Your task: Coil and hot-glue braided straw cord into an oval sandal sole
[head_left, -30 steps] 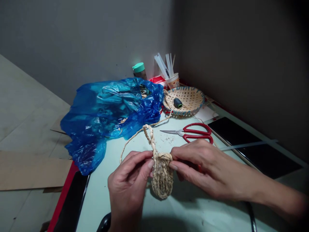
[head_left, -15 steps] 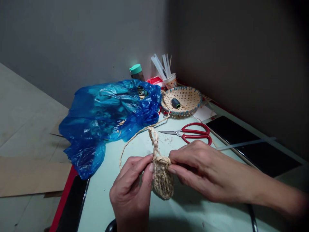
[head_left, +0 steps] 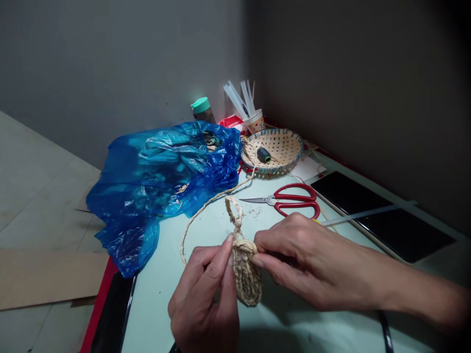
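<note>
Between my two hands is a small woven piece of braided straw cord (head_left: 247,277), shaped like a little slipper sole, held upright above the table. A loop of the braided cord (head_left: 235,212) stands up from its top. My left hand (head_left: 206,289) pinches its upper left edge between thumb and fingertips. At the upper right edge, my right hand (head_left: 301,260) grips it with thumb and forefinger; its other fingers are curled. A long strand of cord (head_left: 191,225) curves from near my left hand back toward the basket. Red-handled scissors (head_left: 294,200) lie just beyond, blades pointing left.
A crumpled blue plastic bag (head_left: 165,171) covers the left back. Behind are a woven basket (head_left: 283,147) holding a dark thread spool (head_left: 263,155), a paper cup (head_left: 255,121) of plastic sticks and a green-lidded bottle (head_left: 201,109). A black tablet (head_left: 382,215) lies right, a clear strip across it.
The cord loop has turned and looks more open. Both hands keep their pinch on the woven piece, which has shifted slightly. The whole view has moved a little.
</note>
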Demonstrator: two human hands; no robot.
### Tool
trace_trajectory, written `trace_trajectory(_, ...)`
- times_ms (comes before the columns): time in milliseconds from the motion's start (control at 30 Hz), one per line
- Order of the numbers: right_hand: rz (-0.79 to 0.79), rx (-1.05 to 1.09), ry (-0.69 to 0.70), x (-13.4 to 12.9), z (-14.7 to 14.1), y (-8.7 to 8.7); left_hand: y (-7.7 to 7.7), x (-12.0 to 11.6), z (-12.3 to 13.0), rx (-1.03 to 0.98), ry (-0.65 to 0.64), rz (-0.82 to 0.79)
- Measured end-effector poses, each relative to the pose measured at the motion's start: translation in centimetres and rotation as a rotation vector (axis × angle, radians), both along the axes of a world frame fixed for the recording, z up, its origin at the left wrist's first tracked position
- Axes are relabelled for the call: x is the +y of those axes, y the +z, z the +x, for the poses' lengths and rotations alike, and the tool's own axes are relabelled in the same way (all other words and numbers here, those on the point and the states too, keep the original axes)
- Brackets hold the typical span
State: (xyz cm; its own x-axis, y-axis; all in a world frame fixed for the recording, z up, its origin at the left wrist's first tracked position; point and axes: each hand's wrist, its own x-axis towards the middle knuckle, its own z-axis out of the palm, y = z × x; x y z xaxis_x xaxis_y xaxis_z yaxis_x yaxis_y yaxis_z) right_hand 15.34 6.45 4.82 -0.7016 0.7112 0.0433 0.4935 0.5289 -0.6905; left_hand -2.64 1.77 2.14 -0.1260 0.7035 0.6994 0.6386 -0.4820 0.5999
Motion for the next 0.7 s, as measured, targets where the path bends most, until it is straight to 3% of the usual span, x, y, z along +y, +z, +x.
trace_trajectory(333, -0.038, 0.015, -0.022, 0.5, -0.2, 0.2, -1.1, 0.4, -0.7, -0.067, -0.106, -0.032)
trace_trajectory(700, -0.080, 0.089, 0.037, 1.0, 0.0, 0.4, -0.6, 0.5, -0.8, -0.277, -0.123, -0.326)
